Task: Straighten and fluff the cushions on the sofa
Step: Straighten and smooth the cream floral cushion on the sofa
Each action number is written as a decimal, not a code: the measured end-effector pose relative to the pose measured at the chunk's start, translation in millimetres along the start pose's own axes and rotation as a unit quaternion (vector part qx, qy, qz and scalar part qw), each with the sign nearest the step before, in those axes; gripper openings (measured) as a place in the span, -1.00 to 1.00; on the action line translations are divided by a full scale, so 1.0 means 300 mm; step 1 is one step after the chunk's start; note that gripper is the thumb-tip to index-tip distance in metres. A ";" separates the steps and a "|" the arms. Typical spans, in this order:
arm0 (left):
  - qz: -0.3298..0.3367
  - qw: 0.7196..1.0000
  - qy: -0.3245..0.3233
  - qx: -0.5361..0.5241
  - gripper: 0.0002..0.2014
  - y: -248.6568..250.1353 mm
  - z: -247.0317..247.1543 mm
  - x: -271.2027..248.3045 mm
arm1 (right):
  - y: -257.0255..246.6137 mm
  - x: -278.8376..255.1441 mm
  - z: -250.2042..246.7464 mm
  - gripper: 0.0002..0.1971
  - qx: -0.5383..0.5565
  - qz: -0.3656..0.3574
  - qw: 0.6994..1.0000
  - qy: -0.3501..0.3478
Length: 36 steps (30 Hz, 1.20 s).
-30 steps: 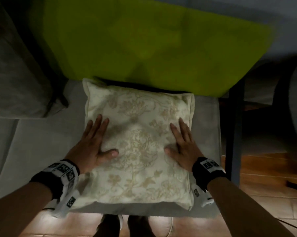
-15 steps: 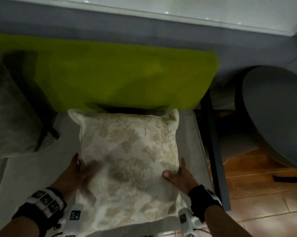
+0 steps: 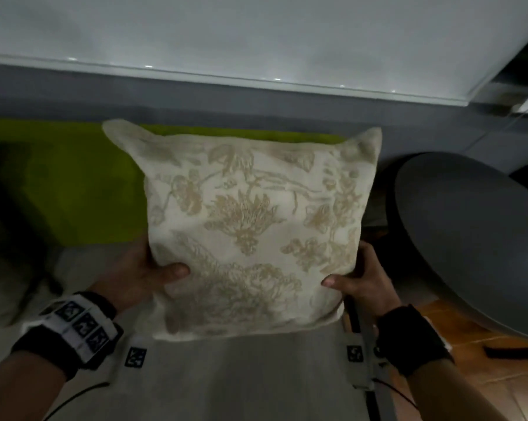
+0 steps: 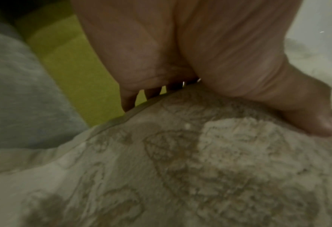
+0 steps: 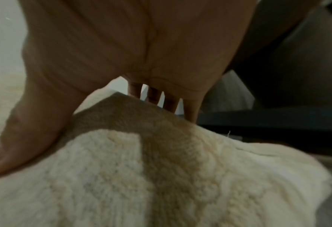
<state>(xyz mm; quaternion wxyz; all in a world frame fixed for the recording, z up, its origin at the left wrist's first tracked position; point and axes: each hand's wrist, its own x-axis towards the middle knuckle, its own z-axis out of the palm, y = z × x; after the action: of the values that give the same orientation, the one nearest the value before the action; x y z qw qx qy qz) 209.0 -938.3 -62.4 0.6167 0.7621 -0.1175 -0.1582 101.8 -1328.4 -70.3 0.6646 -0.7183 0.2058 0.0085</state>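
A cream cushion with a beige floral pattern [image 3: 250,226] is held up off the grey sofa seat [image 3: 241,375], tilted toward me. My left hand [image 3: 148,270] grips its left edge, thumb on the front and fingers behind. My right hand [image 3: 355,276] grips the right edge the same way. In the left wrist view the thumb presses into the cushion [image 4: 180,169] while the fingers [image 4: 129,99] curl behind its edge. The right wrist view shows the cushion [image 5: 161,176] pinched between thumb and fingers [image 5: 170,101].
A lime-green back cushion [image 3: 74,183] stands behind against the grey sofa back. Another grey cushion [image 3: 1,284] lies at the left. A round dark grey table [image 3: 475,238] stands close on the right over a wooden floor [image 3: 469,375]. A white wall runs above.
My hands went from pressing flat on top of the cushion to gripping its two side edges. The cushion has been lifted off the seat and raised upright in front of the green back cushion.
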 end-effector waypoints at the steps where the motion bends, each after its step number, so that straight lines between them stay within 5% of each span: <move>1: 0.016 1.000 0.005 -0.008 0.07 0.035 0.018 0.021 | -0.032 0.027 -0.023 0.13 -0.016 -0.016 1.000 0.001; 5: 0.004 1.000 0.023 -0.020 0.08 0.049 0.035 0.095 | -0.092 0.116 -0.081 0.17 -0.059 -0.055 0.996 -0.023; 8: 0.010 0.999 0.022 0.023 0.26 0.013 0.043 0.123 | -0.063 0.175 -0.103 0.18 -0.089 -0.049 0.993 -0.055; 13: -0.018 0.999 0.016 0.033 0.16 -0.069 0.115 0.140 | 0.038 0.258 -0.130 0.55 -0.119 -0.006 0.991 -0.058; 16: -0.018 0.997 0.050 0.050 0.34 -0.102 0.152 0.149 | 0.083 0.289 -0.136 0.52 -0.106 -0.016 0.993 -0.055; 23: 0.040 0.986 0.155 0.039 0.30 -0.101 0.193 0.134 | 0.059 0.242 -0.014 0.31 -0.042 -0.121 0.990 -0.066; 29: -0.028 0.996 0.074 0.036 0.43 -0.155 0.212 0.125 | 0.106 0.274 -0.014 0.55 -0.078 -0.117 0.983 -0.118; 36: -0.023 0.994 0.097 0.050 0.30 -0.168 0.251 0.150 | 0.144 0.283 0.008 0.29 -0.095 -0.163 0.981 -0.043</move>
<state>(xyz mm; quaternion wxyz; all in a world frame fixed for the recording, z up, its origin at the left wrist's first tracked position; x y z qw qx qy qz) 220.8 -1012.4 -130.3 0.5828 0.8060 -0.0477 -0.0914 167.0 -1351.7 -135.8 0.5941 -0.8010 0.0555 -0.0496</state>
